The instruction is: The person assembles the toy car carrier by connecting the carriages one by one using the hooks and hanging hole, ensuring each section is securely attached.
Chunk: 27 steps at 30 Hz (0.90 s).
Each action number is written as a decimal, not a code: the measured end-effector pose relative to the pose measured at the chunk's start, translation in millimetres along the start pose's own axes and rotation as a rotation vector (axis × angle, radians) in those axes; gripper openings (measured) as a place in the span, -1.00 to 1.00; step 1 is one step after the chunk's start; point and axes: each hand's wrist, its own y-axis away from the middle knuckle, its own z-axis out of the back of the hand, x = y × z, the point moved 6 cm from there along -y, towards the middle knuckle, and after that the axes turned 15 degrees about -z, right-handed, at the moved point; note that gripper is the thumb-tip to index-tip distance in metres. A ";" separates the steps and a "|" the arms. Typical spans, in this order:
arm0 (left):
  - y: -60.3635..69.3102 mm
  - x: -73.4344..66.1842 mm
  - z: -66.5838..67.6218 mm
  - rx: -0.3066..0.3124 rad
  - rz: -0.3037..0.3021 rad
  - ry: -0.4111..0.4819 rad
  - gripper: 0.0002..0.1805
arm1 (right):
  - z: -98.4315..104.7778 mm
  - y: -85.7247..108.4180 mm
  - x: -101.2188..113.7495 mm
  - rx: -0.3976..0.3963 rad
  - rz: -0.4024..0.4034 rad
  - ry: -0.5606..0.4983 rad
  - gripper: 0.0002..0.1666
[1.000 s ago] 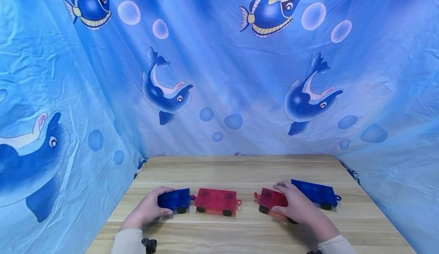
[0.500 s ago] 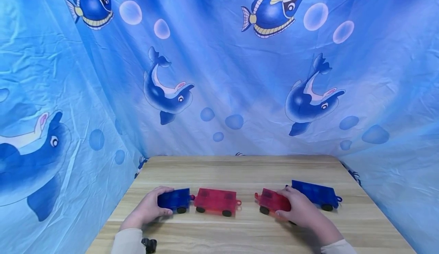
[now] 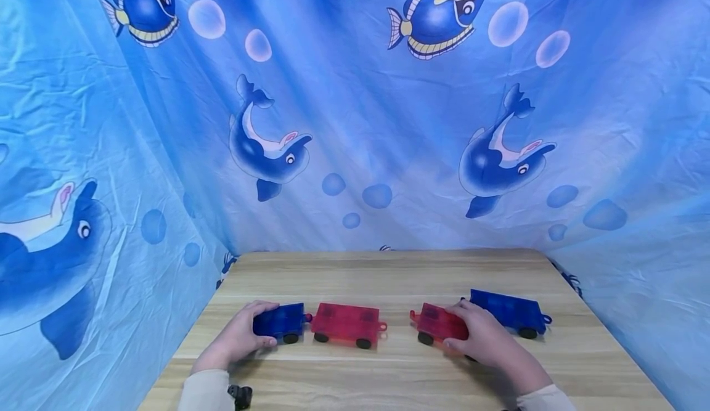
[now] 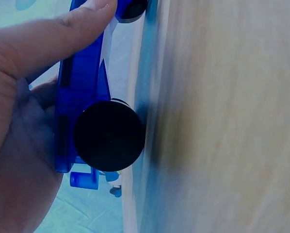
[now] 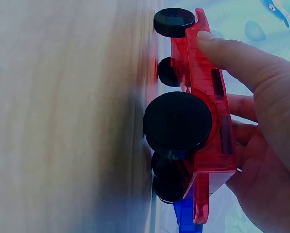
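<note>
My left hand (image 3: 241,336) grips a blue toy wagon (image 3: 285,323) by its sides, thumb toward me. Its coupling meets a red wagon (image 3: 346,321) standing to its right. In the left wrist view the thumb lies along the blue wagon (image 4: 82,97), above a black wheel. A second red wagon (image 3: 435,321), angled, is gripped by my right hand (image 3: 485,337), its hook pointing left with a gap to the first red one. The right wrist view shows thumb and fingers on either side of this red wagon (image 5: 203,97), its wheels by the table.
Behind my right hand another blue wagon (image 3: 510,312) stands angled on the wooden table (image 3: 388,269). A small black object (image 3: 241,397) is at my left cuff. A blue curtain (image 3: 355,109) with dolphins and fish hangs behind the table and at its sides.
My right hand has slid slightly back to the right along the red wagon, showing more of its top. The left hand keeps its grip, and the wagons stand almost where they were.
</note>
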 end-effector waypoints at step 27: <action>-36.0 -72.3 -35.9 0.053 -0.161 0.006 -0.13 | -1.3 -3.0 10.6 -0.001 0.047 -0.023 -0.12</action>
